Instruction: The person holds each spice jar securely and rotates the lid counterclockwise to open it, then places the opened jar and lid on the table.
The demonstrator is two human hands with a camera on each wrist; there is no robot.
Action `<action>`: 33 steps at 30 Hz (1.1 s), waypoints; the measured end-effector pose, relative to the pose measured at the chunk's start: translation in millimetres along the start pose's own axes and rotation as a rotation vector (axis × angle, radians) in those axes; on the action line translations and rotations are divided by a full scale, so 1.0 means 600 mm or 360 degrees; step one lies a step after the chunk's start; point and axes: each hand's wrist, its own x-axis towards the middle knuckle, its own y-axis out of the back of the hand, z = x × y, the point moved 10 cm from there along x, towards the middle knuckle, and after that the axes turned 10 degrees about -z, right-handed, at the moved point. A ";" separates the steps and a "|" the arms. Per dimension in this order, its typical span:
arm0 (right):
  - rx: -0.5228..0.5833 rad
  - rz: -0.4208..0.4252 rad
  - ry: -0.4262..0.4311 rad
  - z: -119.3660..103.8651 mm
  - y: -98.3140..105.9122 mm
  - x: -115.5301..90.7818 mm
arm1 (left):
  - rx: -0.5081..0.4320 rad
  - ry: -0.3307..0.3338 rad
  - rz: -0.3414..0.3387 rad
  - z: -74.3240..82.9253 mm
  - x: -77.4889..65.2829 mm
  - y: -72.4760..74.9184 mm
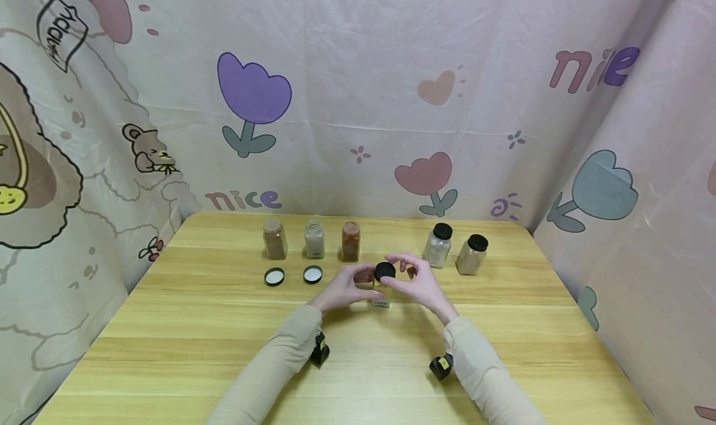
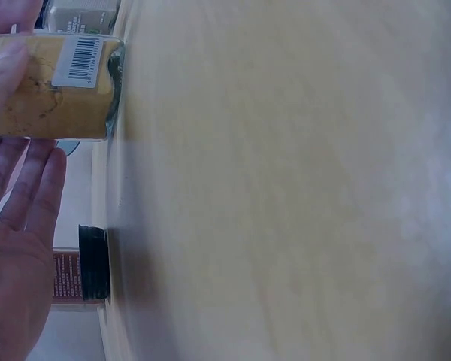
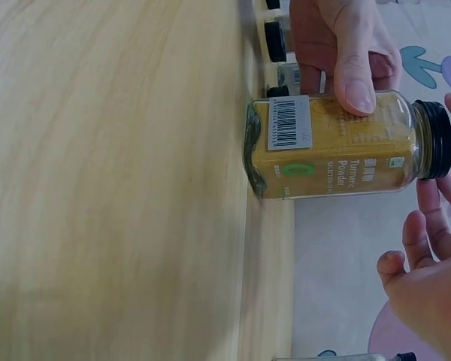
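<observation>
A square glass jar of yellow turmeric powder (image 3: pixel 346 150) stands upright on the table in front of me. My left hand (image 1: pixel 345 287) grips its body, with the thumb along the near side. The black lid (image 1: pixel 385 270) sits on the jar's neck. Around that lid, my right hand (image 1: pixel 421 285) pinches with thumb and fingertips, its other fingers spread loosely. In the left wrist view, the jar's barcode label (image 2: pixel 81 62) faces the camera. Another black lid (image 2: pixel 95 263) lies flat on the table before a red-brown jar, beyond my left hand.
Along the back left stand three jars without lids: a brown one (image 1: pixel 275 242), a whitish one (image 1: pixel 315 241) and a red-brown one (image 1: pixel 350 243). Two upturned lids (image 1: pixel 274 277) lie before them. At right are two black-lidded jars (image 1: pixel 438 248). A printed curtain (image 1: pixel 347 102) hangs behind.
</observation>
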 end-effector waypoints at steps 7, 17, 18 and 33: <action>-0.0009 0.0017 -0.0075 0.006 0.002 -0.001 | -0.0005 0.0009 -0.0005 -0.004 0.001 -0.001; 0.0006 0.0006 -0.0048 0.009 -0.001 0.003 | -0.0011 0.0005 -0.0003 0.000 0.000 -0.001; 0.0004 0.0003 -0.0033 0.008 -0.001 0.004 | -0.0006 0.0009 -0.0003 0.000 0.000 0.000; -0.0022 0.0001 -0.0084 0.008 0.004 0.000 | -0.0001 0.0048 0.0002 -0.003 0.000 0.000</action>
